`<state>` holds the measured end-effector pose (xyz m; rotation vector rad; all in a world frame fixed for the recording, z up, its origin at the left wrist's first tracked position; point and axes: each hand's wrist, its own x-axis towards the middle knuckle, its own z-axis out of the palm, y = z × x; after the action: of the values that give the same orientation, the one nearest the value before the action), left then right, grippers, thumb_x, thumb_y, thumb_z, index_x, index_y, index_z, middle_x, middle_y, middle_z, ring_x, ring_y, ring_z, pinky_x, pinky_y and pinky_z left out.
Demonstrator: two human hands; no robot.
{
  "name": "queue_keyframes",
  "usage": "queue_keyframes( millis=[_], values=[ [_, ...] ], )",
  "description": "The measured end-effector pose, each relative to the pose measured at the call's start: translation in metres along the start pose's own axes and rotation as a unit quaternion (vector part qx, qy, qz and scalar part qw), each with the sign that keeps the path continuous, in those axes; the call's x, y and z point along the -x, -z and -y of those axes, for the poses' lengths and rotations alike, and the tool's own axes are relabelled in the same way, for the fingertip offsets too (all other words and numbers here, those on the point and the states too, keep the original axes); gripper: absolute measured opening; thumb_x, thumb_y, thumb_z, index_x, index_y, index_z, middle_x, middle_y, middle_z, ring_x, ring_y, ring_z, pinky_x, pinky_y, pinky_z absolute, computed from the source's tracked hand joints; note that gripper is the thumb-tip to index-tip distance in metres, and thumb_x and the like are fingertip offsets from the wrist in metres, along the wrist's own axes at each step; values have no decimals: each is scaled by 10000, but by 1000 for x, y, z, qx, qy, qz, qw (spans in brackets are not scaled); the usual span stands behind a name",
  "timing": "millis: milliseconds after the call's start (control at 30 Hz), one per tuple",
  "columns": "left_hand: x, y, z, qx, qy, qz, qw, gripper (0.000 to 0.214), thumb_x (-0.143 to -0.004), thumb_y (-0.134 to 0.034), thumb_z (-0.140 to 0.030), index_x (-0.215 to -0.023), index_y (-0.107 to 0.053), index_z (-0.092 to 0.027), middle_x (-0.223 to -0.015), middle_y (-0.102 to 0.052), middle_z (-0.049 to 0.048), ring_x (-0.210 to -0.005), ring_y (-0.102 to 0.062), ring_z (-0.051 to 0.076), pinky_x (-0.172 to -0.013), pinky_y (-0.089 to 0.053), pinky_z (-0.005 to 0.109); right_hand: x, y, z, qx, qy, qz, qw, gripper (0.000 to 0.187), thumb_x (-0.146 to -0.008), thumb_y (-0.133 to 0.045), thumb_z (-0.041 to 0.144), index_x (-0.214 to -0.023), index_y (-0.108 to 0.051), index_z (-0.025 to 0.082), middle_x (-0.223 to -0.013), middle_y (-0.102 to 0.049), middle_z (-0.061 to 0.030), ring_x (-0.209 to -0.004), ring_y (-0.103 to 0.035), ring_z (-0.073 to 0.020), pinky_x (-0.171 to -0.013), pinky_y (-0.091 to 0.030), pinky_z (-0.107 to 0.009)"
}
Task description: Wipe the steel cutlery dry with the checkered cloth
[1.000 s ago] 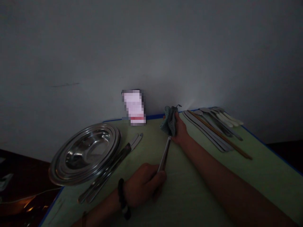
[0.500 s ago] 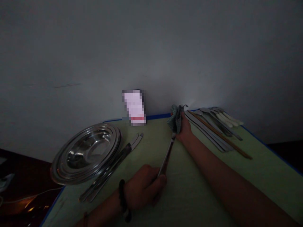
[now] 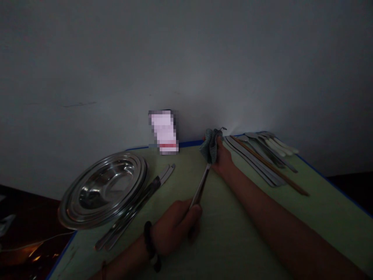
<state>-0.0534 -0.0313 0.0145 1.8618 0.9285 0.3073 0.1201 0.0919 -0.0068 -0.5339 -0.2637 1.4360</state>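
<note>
My left hand [image 3: 180, 225] is closed around the handle end of a metal table knife [image 3: 201, 184], held slanting up and away above the table. A crumpled grey-green cloth [image 3: 210, 146] wraps the knife's far end, which is hidden. My right hand [image 3: 223, 157] is closed on the cloth, pinching it round the metal. To the left of my hands lie more table knives [image 3: 136, 210], side by side against a stack of shiny steel plates [image 3: 128, 157].
On the right lie several flat metal knives [image 3: 256, 163], a brown chopstick-like stick [image 3: 274, 171], spoons or forks [image 3: 262, 149] and white-handled cutlery [image 3: 281, 146]. A lit phone [image 3: 164, 132] leans on the wall [image 3: 186, 58] at the back of the pale green table [image 3: 233, 241].
Both hands, the cloth and the knife have shifted slightly left. The view has shifted a little too. Both grips stay the same.
</note>
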Motion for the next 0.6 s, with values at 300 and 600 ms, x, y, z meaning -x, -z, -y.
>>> queue_keyframes(
  millis=[300, 600],
  values=[
    [-5, 0, 1, 13, 27, -55, 998, 462, -950, -225, -469, -667, -459, -188, -527, -500, -31, -474, -456, 105, -493, -370, 207, 16, 2, -25, 201, 55, -26, 978, 346, -826, -518, 457, -773, -645, 140, -647, -660, -23, -613, -607, -140, -610, -485, -259],
    [-9, 3, 10, -216, 43, -147, 964, 404, -921, -339, -390, -592, -470, -194, -496, -548, -18, -454, -504, 119, -477, -327, 215, 45, -2, -37, 424, 139, -48, 894, 482, -737, -530, 617, -800, -608, 145, -746, -639, -35, -694, -566, -165, -643, -430, -278]
  ],
)
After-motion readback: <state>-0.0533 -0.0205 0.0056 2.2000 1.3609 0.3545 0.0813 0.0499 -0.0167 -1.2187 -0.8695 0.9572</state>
